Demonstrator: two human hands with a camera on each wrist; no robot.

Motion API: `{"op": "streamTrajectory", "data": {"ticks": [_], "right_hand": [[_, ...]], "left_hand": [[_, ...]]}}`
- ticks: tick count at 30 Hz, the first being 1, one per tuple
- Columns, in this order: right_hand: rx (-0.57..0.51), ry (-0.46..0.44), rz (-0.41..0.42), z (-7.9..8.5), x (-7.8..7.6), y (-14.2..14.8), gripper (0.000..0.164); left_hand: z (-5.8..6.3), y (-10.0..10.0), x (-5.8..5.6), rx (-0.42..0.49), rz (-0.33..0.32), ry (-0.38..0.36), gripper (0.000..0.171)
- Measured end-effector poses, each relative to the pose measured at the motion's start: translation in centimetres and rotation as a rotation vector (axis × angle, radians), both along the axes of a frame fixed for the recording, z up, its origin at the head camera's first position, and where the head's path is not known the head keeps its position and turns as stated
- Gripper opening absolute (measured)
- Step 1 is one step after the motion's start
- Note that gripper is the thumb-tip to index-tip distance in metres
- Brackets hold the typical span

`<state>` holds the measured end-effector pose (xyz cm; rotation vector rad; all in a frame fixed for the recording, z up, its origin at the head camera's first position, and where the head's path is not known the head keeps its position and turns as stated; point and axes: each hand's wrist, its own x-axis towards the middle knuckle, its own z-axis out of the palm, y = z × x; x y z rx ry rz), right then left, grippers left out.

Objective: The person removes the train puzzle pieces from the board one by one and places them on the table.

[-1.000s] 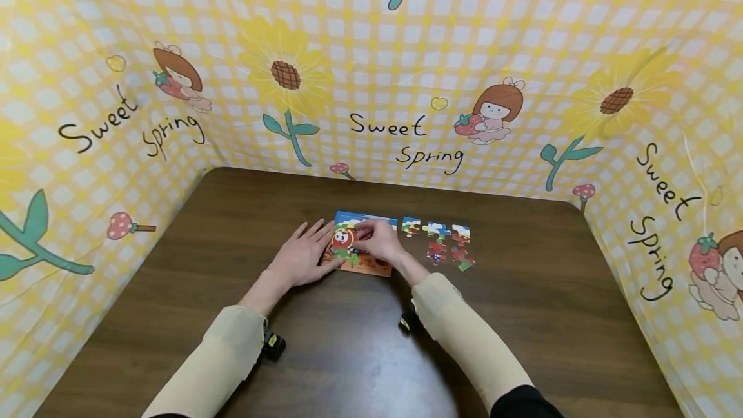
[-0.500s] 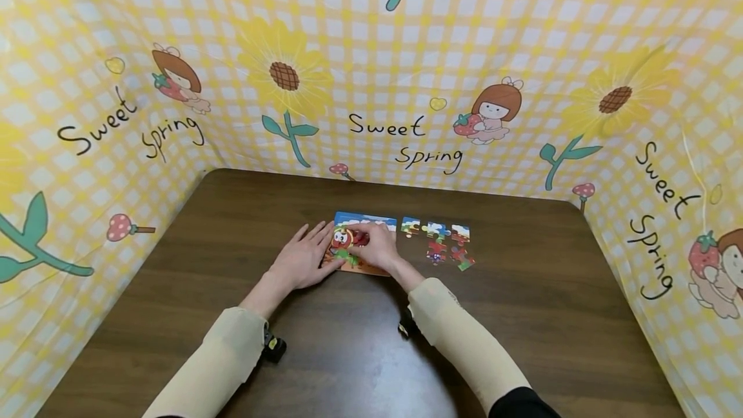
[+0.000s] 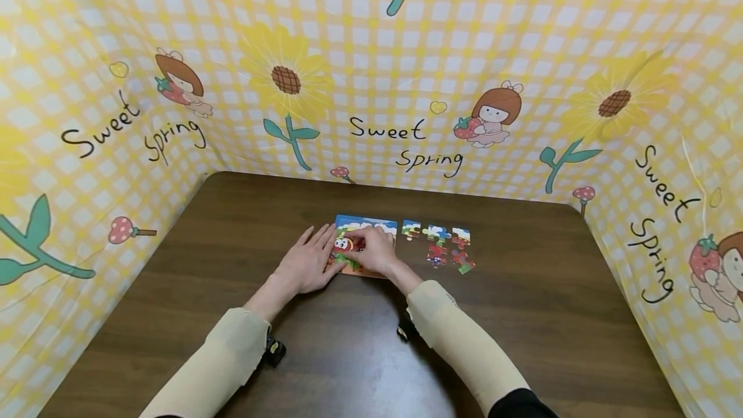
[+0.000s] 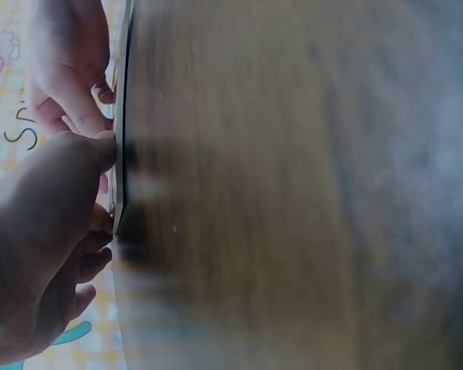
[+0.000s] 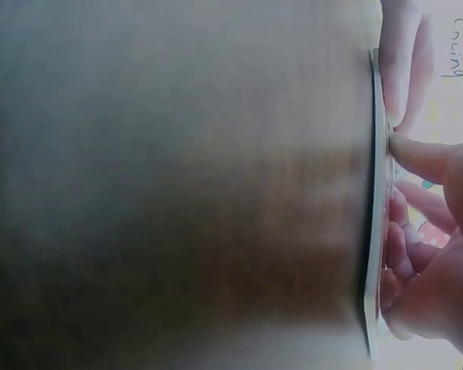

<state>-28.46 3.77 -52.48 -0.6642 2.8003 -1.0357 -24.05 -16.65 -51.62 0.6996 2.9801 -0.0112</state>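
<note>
A picture puzzle (image 3: 367,219) with a blue sky border and a red cartoon character lies on the brown table. My left hand (image 3: 306,264) rests flat at its left side, fingers spread and thumb along the near edge. Over the middle of the puzzle, my right hand (image 3: 377,250) pinches a puzzle piece (image 5: 391,163) between thumb and forefinger, low against the board. Both wrist views show the board edge-on, a thin pale edge (image 4: 120,154) beside the fingers. The right hand covers much of the picture in the head view.
Just right of the board lie several loose puzzle pieces, among them a sky piece (image 3: 411,229) and a red and green piece (image 3: 463,260). A yellow checked cloth (image 3: 383,82) surrounds the wooden table (image 3: 522,315) at the back and sides.
My right hand has shifted slightly left and nearer over the puzzle, its fingers now lower on the picture. The left hand stays at the board's left side, and the loose pieces have not moved.
</note>
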Motion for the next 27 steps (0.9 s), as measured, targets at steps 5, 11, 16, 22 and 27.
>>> {"op": "streamTrajectory", "data": {"ticks": [5, 11, 16, 22, 27], "right_hand": [[-0.034, 0.001, -0.017, 0.0, 0.1, 0.2, 0.041], [-0.088, 0.013, -0.019, -0.3, 0.0, 0.5, 0.038], [-0.091, 0.033, 0.004, -0.4, -0.1, 0.9, 0.037], [-0.122, 0.032, 0.106, -0.5, -0.6, 1.6, 0.039], [-0.157, -0.029, 0.121, -0.8, -0.9, 2.0, 0.040]], "left_hand": [[-0.1, -0.1, -0.1, 0.006, 0.001, 0.003, 0.085], [-0.3, -0.6, -0.1, 0.034, -0.006, 0.032, 0.085], [-0.6, -1.0, -0.2, 0.064, -0.009, 0.060, 0.084], [-0.9, -1.4, -0.4, 0.095, -0.014, 0.091, 0.077], [-0.9, -1.5, -0.3, 0.132, -0.016, 0.072, 0.074]]}}
